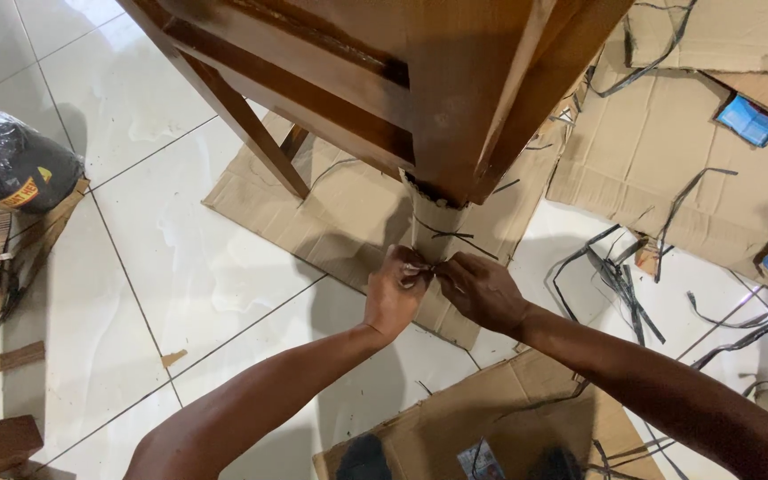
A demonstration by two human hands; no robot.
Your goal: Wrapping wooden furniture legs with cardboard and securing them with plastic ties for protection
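Head view, looking down. Left hand and right hand meet at the lower part of a wooden furniture leg wrapped in a cardboard sleeve. Fingers of both hands are pinched on a thin black strap that runs around the sleeve; fingertips nearly touching each other at the knot point. The leg stands on a flattened cardboard sheet on white floor tiles. Loose black strap offcuts lie to the right, near more cardboard. A black plastic bag sits far left, well apart.
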